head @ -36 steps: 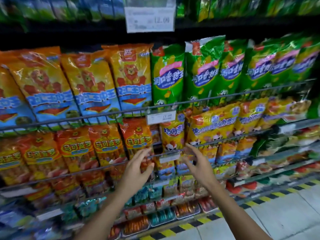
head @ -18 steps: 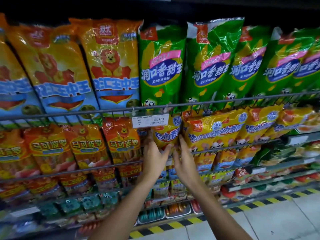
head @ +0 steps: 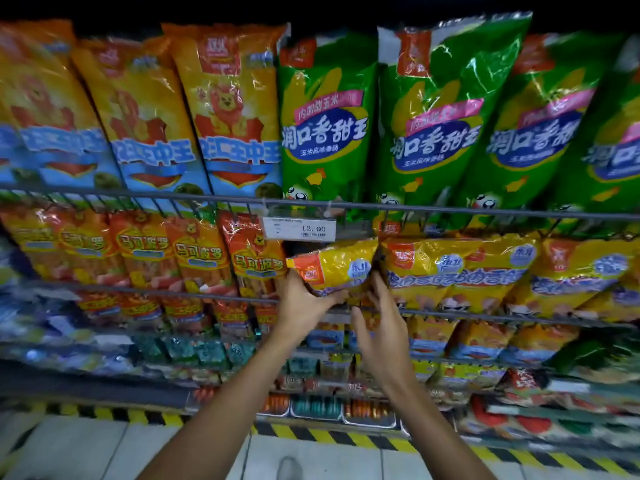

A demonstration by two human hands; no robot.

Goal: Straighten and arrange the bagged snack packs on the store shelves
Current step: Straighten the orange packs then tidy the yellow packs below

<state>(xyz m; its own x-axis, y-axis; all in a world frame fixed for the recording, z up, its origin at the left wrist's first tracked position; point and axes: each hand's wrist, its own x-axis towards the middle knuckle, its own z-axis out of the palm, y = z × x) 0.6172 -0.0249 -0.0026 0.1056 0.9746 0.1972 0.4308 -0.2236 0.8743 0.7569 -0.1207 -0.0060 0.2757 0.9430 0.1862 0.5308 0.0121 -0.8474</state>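
Store shelves; left hand grips tilted yellow pack

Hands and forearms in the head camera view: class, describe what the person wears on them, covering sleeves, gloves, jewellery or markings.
Both forearms are bare right down to the bottom edge of the picture; no sleeve shows. The left hand and the right hand wear no gloves. No watch, bracelet or ring can be seen, and no markings show on either arm.

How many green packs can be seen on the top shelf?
4 in a row: one beside the orange packs, a second, a third, and a fourth cut by the right edge. More may stand behind.
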